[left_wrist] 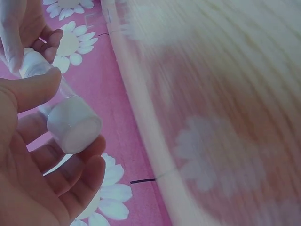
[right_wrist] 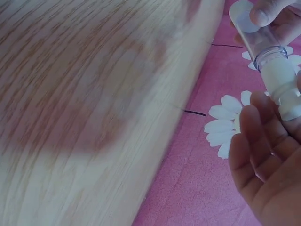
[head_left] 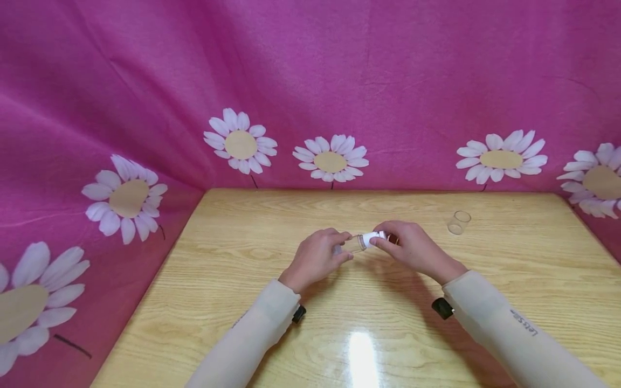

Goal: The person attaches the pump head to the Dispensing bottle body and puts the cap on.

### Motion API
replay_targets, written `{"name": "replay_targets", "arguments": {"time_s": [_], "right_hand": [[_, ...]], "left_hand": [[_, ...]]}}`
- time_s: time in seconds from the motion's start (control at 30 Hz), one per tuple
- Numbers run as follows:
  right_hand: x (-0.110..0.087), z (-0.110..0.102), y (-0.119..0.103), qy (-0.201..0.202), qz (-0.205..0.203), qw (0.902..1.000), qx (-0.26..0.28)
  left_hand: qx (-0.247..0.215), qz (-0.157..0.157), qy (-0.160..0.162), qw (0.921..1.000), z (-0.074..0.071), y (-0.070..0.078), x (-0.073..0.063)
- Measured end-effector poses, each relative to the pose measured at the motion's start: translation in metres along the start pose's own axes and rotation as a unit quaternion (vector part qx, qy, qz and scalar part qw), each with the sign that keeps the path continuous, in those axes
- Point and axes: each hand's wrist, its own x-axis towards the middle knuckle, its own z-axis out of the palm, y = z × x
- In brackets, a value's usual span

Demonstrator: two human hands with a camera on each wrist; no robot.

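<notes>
A slim see-through pump bottle (head_left: 358, 243) lies sideways between the two hands above the table. My left hand (head_left: 315, 256) grips its clear body near the white bottom end (left_wrist: 75, 125), thumb on one side and fingers on the other. At the opposite end, my right hand (head_left: 412, 249) pinches the white collar and pump part (right_wrist: 277, 77) between thumb and fingers. In the right wrist view the clear barrel (right_wrist: 264, 41) meets this white part at a clear rim. The right thumb is mostly cut off there.
A clear, hollow cap-like cylinder (head_left: 459, 222) stands on the wooden table (head_left: 242, 226) to the right, beyond the right hand. A pink cloth with daisies (head_left: 310, 86) rises behind the table and along its left and right sides.
</notes>
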Motion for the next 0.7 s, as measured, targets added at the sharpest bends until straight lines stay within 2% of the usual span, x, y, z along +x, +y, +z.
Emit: {"name": "replay_targets", "arguments": {"time_s": [0.23, 0.37, 0.5, 0.6, 0.7], "right_hand": [[-0.0004, 0.0033, -0.0007, -0.029, 0.016, 0.9994, 0.013], [-0.0022, 0.0023, -0.0016, 0.003, -0.005, 0.9999, 0.01], [-0.003, 0.0017, 0.0009, 0.048, -0.059, 0.9971, 0.008], [-0.0024, 0.0026, 0.0024, 0.059, -0.084, 0.9946, 0.008], [-0.002, 0.0036, 0.0027, 0.054, -0.082, 0.9951, 0.011]], "left_hand": [[-0.011, -0.011, -0.011, 0.9998, 0.0014, -0.0008, -0.0005], [-0.014, -0.005, -0.005, 0.9999, 0.0017, -0.0016, -0.0005], [-0.01, -0.004, -0.002, 0.9999, 0.0014, -0.0019, -0.0005], [-0.009, -0.006, -0.004, 0.9999, 0.0007, -0.002, -0.0007], [-0.012, -0.009, -0.008, 0.9999, 0.0006, -0.002, -0.0014]]}}
